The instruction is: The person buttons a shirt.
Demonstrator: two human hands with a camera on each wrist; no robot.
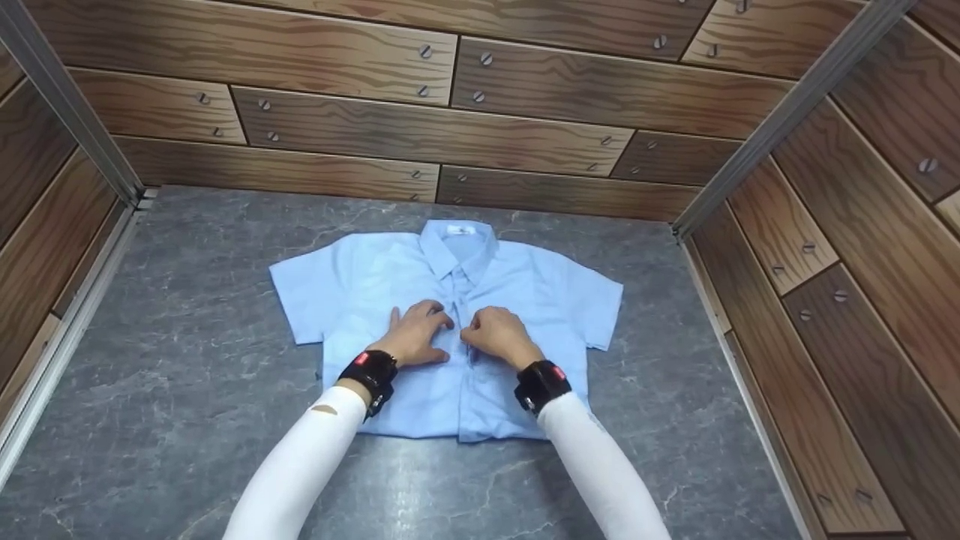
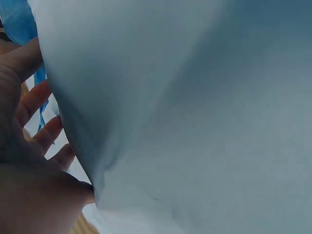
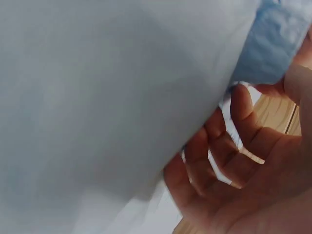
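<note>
A light blue short-sleeved shirt lies front up and spread out, its collar pointing away from me. Over the left half of the chest, the left hand rests with fingers spread beside the front placket. Its fingertips meet the cloth in the left wrist view. Just across the placket, my right hand pinches the shirt's front edge. In the right wrist view a blue strip of the shirt sits between thumb and forefinger, while the other fingers touch the pale cloth. Buttons are hidden.
The shirt lies on a grey marbled surface. Wood-patterned panels rise at the back, left and right, with metal rails at the corners. Black bands circle both wrists over white sleeves.
</note>
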